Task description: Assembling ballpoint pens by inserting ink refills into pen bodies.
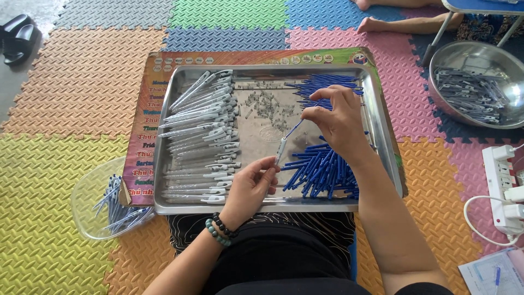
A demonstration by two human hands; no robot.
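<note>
My left hand (250,188) pinches a white pen barrel (280,151) over the front of a steel tray (164,131). A thin blue refill (295,127) slants up from the barrel's top end, and my right hand (338,121) holds its upper end between thumb and forefinger. Rows of white pen barrels (202,136) fill the tray's left side. Blue refills lie in two heaps, one at the tray's back right (325,84) and one at the front right (322,170). Small metal springs (267,106) are scattered in the middle.
A clear plastic bowl (87,191) with several pens sits at the left on the coloured foam mats. A steel bowl (469,52) of grey pen parts is at the back right, next to another person's feet (376,23). A white power strip (502,186) lies at the right.
</note>
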